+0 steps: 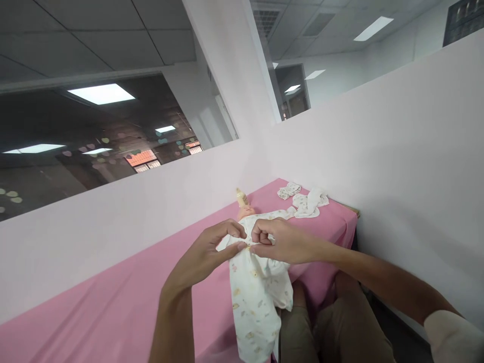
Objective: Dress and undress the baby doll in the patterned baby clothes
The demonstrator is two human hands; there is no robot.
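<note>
A white baby romper (247, 292) with small coloured prints lies in front of me, its legs hanging over the near edge of the table. It is on a baby-sized figure, probably a doll, whose head (246, 210) shows beyond my hands. My left hand (223, 242) pinches the romper's front from the left, thumb and fingers closed on the cloth. From the right, my right hand (274, 241) pinches the same front, close to the left fingertips. Whatever fastening lies between the fingertips is too small to make out.
A pink cloth (159, 282) covers the table, which stands in a corner against white walls (378, 146). A baby bottle (241, 197) with pale yellow contents is beyond the head. A folded printed cloth (289, 190) and a crumpled white garment (310, 203) lie at the far right.
</note>
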